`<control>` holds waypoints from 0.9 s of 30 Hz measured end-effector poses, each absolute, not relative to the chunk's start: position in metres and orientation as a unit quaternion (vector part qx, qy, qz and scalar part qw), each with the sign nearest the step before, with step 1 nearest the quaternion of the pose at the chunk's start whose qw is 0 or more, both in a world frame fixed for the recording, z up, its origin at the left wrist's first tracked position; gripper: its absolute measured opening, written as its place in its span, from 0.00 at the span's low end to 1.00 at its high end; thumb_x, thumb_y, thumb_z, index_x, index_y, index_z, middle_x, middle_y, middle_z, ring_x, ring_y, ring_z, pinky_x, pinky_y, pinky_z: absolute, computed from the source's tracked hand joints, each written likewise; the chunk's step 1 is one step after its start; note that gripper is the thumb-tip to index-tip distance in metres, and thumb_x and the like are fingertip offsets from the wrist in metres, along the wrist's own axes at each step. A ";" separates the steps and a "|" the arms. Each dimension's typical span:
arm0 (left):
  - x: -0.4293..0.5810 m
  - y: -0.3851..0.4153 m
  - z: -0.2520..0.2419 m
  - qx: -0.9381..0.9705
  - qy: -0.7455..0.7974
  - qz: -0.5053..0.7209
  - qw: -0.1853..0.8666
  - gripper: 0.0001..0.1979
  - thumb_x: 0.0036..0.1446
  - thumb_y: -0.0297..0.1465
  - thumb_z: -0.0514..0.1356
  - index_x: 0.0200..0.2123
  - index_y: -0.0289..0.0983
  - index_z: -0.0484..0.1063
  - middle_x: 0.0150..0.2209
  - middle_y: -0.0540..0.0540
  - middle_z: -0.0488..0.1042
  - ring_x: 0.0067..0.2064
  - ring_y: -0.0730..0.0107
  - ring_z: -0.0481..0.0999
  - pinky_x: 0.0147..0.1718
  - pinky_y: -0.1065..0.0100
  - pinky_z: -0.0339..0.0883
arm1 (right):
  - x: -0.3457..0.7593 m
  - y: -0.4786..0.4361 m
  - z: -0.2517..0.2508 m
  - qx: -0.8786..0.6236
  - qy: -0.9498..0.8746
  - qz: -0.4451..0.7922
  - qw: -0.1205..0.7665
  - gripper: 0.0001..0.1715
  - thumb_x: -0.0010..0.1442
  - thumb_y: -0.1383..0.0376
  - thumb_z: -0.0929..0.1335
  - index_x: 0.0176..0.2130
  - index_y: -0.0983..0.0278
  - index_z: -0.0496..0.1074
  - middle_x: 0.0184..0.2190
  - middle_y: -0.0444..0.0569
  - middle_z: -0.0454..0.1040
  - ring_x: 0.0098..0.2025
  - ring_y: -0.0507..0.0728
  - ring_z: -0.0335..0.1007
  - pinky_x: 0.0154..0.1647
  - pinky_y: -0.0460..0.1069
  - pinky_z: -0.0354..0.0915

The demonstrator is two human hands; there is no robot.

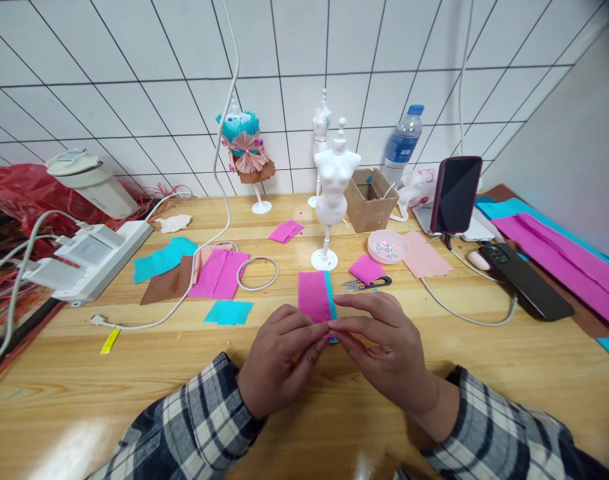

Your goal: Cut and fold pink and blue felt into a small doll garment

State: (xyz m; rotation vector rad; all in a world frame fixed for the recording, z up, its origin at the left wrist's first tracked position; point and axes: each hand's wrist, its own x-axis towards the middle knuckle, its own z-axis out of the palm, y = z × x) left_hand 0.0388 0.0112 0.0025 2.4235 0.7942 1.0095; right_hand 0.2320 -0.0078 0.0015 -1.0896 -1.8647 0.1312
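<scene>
A pink crepe paper piece with a blue strip along its right edge lies in front of me. My left hand is closed, its thumb and index finger pinching the paper's near end. At the same spot, the fingertips of my right hand press together on the blue edge, with one finger raised above. The fingers partly hide that end of the paper. Just beyond lie black-handled thread snips and a small folded pink piece. A bare white mannequin stands behind the paper.
A pink dish of beads, a cardboard box, a propped phone and a dark phone are on the right. Leftward are blue paper, a coiled cable and a power strip. A dressed mannequin stands behind.
</scene>
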 end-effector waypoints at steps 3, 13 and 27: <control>0.038 0.012 0.003 0.866 0.282 0.360 0.204 0.12 0.59 0.21 0.57 0.46 0.36 0.73 0.30 0.47 0.73 0.34 0.69 0.66 0.34 0.65 0.60 | 0.232 -0.008 0.000 -0.432 -0.768 0.047 0.471 0.07 0.57 0.69 0.71 0.37 0.58 0.76 0.45 0.47 0.78 0.45 0.57 0.73 0.48 0.57 0.65; 0.040 0.005 0.004 0.809 0.290 0.368 0.354 0.10 0.61 0.25 0.57 0.41 0.40 0.77 0.32 0.46 0.74 0.36 0.69 0.70 0.35 0.66 0.65 | 0.234 -0.017 0.006 -0.375 -0.775 0.076 0.503 0.10 0.56 0.75 0.70 0.37 0.62 0.74 0.38 0.48 0.77 0.41 0.54 0.73 0.55 0.59 0.64; 0.031 0.038 -0.011 0.894 0.329 0.187 0.241 0.10 0.55 0.37 0.64 0.40 0.41 0.78 0.46 0.45 0.76 0.48 0.61 0.73 0.49 0.57 0.65 | 0.260 -0.007 -0.008 -0.399 -0.818 0.206 0.360 0.10 0.62 0.69 0.67 0.40 0.57 0.78 0.37 0.46 0.76 0.41 0.53 0.71 0.41 0.49 0.69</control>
